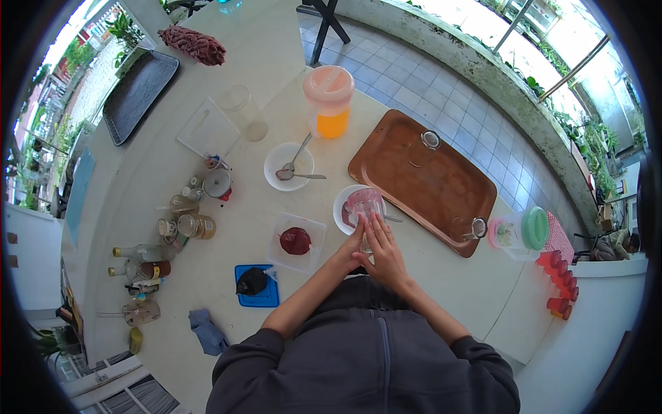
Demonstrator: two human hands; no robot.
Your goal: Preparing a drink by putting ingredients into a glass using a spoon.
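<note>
My left hand [349,252] and my right hand [383,249] press from both sides on a clear glass [367,203], tilted over a white bowl [339,202]. The glass has pinkish red residue at its far end. Reddish stuff lies in the bowl, and a spoon handle [394,219] sticks out on the right. To the left, a clear plastic container [316,250] holds a dark red mass [295,241]. Farther up stands another white bowl [272,164] with two spoons in it.
A brown tray [429,186] with two glasses lies at the right. A pitcher with orange liquid [332,124] stands farther off. Jars [197,226] and bottles [147,252] line the left. A blue lid [266,297] bears a black bag [251,281].
</note>
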